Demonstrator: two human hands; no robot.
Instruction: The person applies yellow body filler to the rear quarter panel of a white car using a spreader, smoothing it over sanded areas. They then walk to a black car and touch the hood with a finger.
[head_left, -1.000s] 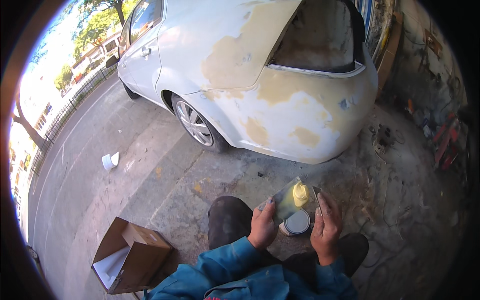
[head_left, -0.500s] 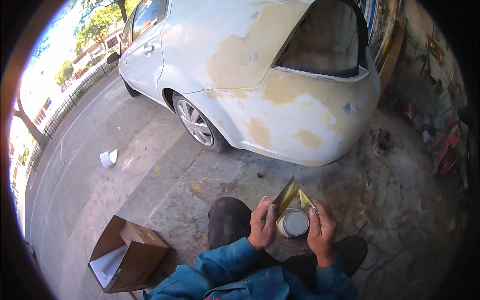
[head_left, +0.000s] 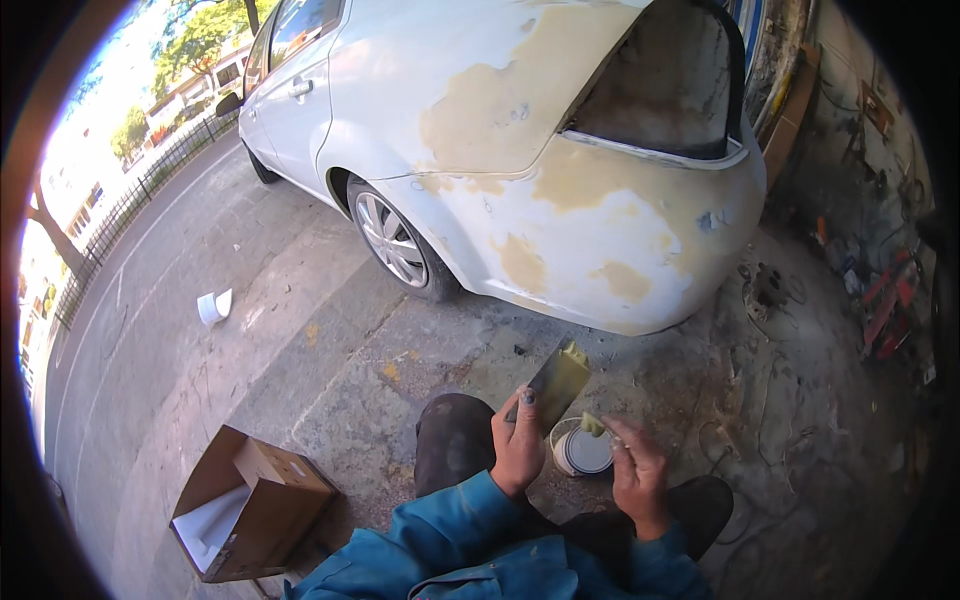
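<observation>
My left hand (head_left: 517,452) grips a wide, flat dark spreader blade (head_left: 560,388), its face smeared with yellowish body filler (head_left: 573,356) that is thickest at the far corner. My right hand (head_left: 640,478) is closed, fingers pointing left, around a small spreader whose tip carries a greenish-yellow lump of filler (head_left: 592,425); much of this tool is hidden by the lump and fingers. Below the two tools, between my knees, a round can (head_left: 588,453) with a pale top stands on the ground. Beyond my hands is the white car (head_left: 590,240), with tan filler patches on its rear side and bumper.
An open cardboard box (head_left: 290,500) with white sheets inside stands to my left. Farther out lies a white cup-like piece (head_left: 214,307). Red tools and clutter (head_left: 890,305) lie along the right wall, and a round metal part (head_left: 768,290) sits near the bumper.
The left spreader has turned so its smeared face shows more. My right hand has tilted left and down, bringing its filler lump over the can's edge.
</observation>
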